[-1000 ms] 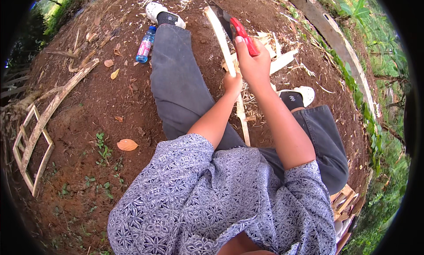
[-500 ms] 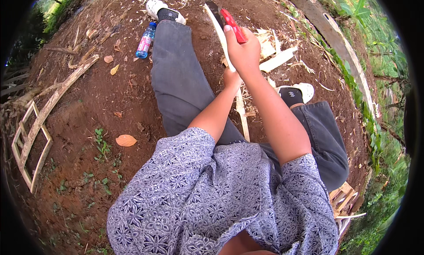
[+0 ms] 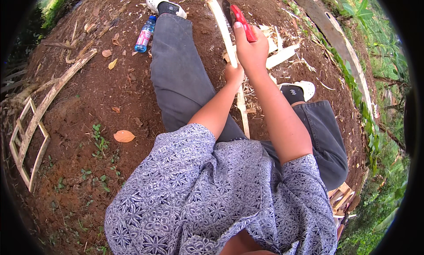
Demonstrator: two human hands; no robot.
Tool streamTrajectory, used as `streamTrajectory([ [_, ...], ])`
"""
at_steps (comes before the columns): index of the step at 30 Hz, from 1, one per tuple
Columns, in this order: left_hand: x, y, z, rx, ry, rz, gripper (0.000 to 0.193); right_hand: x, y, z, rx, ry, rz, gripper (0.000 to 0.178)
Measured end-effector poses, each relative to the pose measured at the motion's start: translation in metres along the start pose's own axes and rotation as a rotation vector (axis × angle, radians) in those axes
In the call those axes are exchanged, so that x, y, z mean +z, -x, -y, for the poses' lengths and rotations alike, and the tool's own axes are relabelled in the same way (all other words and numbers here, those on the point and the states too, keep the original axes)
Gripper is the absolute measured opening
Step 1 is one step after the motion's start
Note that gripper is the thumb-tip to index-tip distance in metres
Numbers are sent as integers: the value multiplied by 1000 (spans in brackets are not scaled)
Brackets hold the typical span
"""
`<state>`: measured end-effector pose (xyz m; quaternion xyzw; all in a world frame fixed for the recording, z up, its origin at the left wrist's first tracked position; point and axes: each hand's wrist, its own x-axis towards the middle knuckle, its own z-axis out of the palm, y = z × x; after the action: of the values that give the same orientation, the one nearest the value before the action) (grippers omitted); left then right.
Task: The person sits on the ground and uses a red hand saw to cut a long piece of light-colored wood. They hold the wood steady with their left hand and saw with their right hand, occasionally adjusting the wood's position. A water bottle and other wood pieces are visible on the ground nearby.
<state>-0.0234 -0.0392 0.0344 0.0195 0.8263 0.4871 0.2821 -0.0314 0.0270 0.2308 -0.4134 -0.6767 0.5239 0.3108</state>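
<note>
My left hand (image 3: 234,74) is closed around a pale strip of wood (image 3: 221,27) that slants up and away from it. A pale length of wood (image 3: 242,113) runs below that hand toward my lap; whether it is the same piece I cannot tell. My right hand (image 3: 253,51) grips the red handle (image 3: 243,23) of a big knife, thumb laid along it. The knife's dark blade (image 3: 226,9) lies along the right side of the strip, partly hidden behind it; whether they touch is unclear.
Split wood pieces (image 3: 282,56) and shavings litter the brown soil between my feet. A bottle with a blue cap (image 3: 145,36) is beside my left leg. At far left, a wooden frame (image 3: 43,144) lies with a long pole (image 3: 57,93). A plank (image 3: 340,43) stretches along the right.
The strip has turned, so more of its broad pale face shows. My right hand and the knife have shifted slightly right and nearer. My left hand still holds the strip.
</note>
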Motion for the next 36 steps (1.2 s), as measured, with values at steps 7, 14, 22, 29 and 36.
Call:
streamTrajectory([
  [7, 0, 8, -7, -12, 54, -7, 31, -5, 4, -8, -3, -38, -16, 43],
  [14, 3, 2, 3, 5, 65, -3, 32, -13, 10, -8, 4, -18, 0, 42],
  [22, 8, -11, 24, -27, 174, 44, 28, -40, 28, -5, 95, -21, 100, 44],
  [29, 11, -12, 31, -62, 103, 30, 27, -34, 25, 18, 12, 35, 102, 46],
  [36, 4, -21, -2, 13, 106, -14, 32, 73, -60, -21, -84, 240, 139, 23],
])
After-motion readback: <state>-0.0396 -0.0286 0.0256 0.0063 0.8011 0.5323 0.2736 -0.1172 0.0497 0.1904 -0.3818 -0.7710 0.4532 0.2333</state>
